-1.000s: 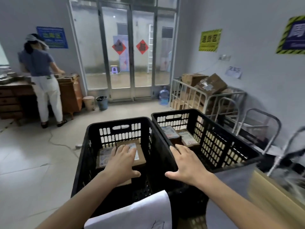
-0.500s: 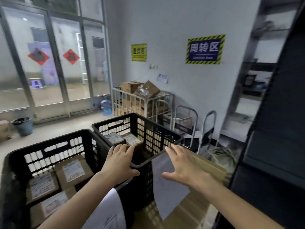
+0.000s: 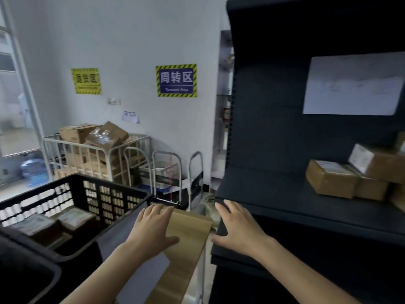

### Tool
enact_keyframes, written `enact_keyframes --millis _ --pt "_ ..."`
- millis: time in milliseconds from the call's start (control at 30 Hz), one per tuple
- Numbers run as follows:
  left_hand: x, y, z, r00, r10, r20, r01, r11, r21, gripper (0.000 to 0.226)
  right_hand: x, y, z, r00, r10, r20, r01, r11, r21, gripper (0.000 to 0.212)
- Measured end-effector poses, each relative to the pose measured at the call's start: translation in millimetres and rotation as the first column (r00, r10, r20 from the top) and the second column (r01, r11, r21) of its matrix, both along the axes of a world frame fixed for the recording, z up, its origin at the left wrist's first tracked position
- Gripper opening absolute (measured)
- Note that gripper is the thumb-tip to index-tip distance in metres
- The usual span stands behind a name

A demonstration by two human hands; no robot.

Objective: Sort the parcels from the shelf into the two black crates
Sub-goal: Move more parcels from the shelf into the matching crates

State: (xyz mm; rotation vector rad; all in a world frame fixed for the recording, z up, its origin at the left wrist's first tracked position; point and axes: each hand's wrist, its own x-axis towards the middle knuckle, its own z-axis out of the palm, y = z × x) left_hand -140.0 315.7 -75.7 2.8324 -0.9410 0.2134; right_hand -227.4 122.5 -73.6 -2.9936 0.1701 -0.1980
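Shelf [image 3: 274, 194] w/ parcels [image 3: 331, 178], crate [image 3: 105, 185] holds maybe 3

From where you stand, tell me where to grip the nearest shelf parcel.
I'd take the parcel by its left end, right hand coming from the front-left: it lies flat, boxes crowd its right side, its left end stands free.

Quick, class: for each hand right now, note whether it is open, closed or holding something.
Left hand: open, fingers straight, holding nothing.
Right hand: open, fingers spread, holding nothing.
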Motion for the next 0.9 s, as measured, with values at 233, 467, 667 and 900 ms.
enact_keyframes --millis 233,467,667,900 --pt "-38.3 -91.5 11.3 0.997 -0.083 0.012 0.083 0.997 -0.012 0.076 -59.8 -81.3 12.9 0.995 -0.102 0.014 0.102 0.995 0.02 0.083" --pt "-75.3 -188.9 18.8 0.989 -0.147 0.01 0.147 0.989 -0.034 0.075 -113.7 -165.5 19.1 0.984 -0.179 0.014 0.178 0.983 0.042 0.082" --pt "-101.8 -266.7 17.4 0.972 -0.236 0.007 0.236 0.97 -0.047 0.078 -156.9 -234.5 17.1 0.963 -0.269 0.028 0.268 0.963 0.041 0.082" --pt "-127.5 -336.6 21.1 0.933 -0.361 -0.014 0.359 0.932 -0.055 0.077 -198.7 -291.6 14.7 0.916 -0.402 0.016 0.399 0.913 0.083 0.082"
